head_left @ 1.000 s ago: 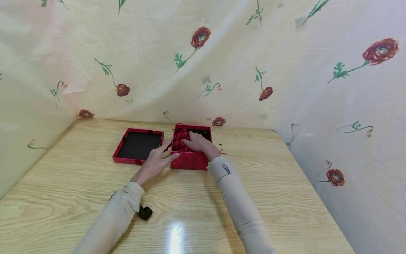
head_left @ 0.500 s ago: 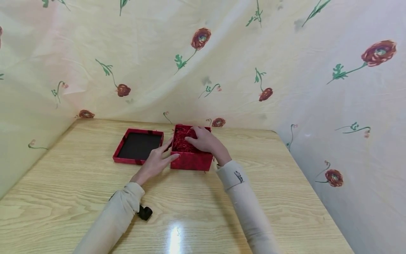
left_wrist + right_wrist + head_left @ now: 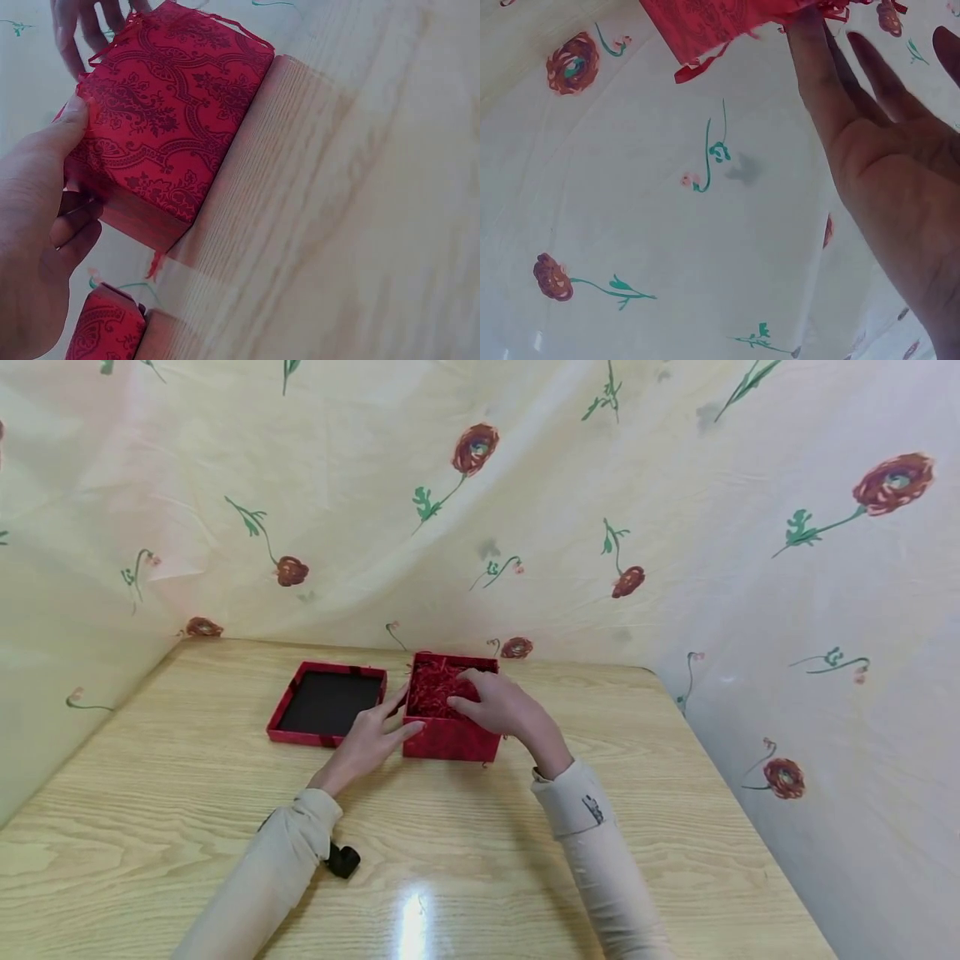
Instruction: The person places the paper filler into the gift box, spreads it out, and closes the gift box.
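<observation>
A red box with a dark floral pattern stands near the back of the table, its top uncovered. Red shredded paper fills it, and some strands hang over the rim. My left hand holds the box at its front left corner, thumb on the front face and fingers along the left side. In the left wrist view its lower fingers are curled against the box's side. My right hand is over the box's right part, fingers extended and spread. In the right wrist view one fingertip meets the shreds at the rim.
Left of the box lies its lid, black inside turned up. A small black object shows beside my left sleeve, possibly attached to the wrist. A flowered curtain hangs behind and along both sides of the wooden table.
My right hand has drawn back from inside the box, toward the right and nearer me. Red shreds now cover the right part, where black showed before. My left hand has stayed in place.
</observation>
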### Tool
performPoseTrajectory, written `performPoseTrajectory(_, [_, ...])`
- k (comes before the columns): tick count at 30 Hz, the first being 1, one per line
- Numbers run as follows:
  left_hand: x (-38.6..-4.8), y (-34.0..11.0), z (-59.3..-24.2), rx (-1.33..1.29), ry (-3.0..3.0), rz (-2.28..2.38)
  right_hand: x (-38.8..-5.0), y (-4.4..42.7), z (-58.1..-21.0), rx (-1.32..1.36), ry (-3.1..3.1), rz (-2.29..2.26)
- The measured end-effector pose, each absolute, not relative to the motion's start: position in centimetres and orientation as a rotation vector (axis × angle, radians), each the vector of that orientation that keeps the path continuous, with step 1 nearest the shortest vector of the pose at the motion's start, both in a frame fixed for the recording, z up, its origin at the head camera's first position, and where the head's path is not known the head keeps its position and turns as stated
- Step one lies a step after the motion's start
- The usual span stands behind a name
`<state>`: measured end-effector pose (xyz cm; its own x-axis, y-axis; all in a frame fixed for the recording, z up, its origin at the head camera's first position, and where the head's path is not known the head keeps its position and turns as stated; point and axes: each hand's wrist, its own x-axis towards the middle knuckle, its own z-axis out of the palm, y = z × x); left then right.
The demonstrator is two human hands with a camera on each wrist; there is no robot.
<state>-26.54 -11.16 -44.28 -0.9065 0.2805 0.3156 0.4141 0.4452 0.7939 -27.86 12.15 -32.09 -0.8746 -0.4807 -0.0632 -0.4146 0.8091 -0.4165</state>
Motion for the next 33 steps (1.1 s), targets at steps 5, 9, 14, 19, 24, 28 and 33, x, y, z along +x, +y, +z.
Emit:
performPoseTrajectory(5, [-26.6,-11.2,-44.3,-0.609,-2.551,-1.469,-28.2,12.0,-32.9,-0.799,2.737,-0.505])
performPoseTrajectory(9, [-26.6,-11.2,-44.4,-0.607,-2.555,-1.458,-28.9,11.7,-33.8,-0.828,2.701,-0.463])
performPoseTrajectory(14, [-26.6,-11.1,-44.4,-0.604,-2.545,-1.444,-29.9,11.1,-34.5,-0.838,2.666,-0.434])
performPoseTrajectory(19, [-26.6,-11.1,-44.4,-0.613,-2.532,-1.433,-30.8,10.7,-35.1,-0.839,2.659,-0.417])
performPoseTrajectory(24, [-26.6,-11.1,-44.3,-0.609,-2.531,-1.435,-30.9,10.7,-35.1,-0.854,2.656,-0.423])
performPoseTrajectory(28, [-26.6,-11.0,-44.3,-0.601,-2.544,-1.44,-30.5,11.3,-34.5,-0.876,2.667,-0.449])
performPoseTrajectory(33, [-26.6,-11.1,-44.2,-0.598,-2.551,-1.461,-29.7,12.4,-33.6,-0.944,2.681,-0.536])
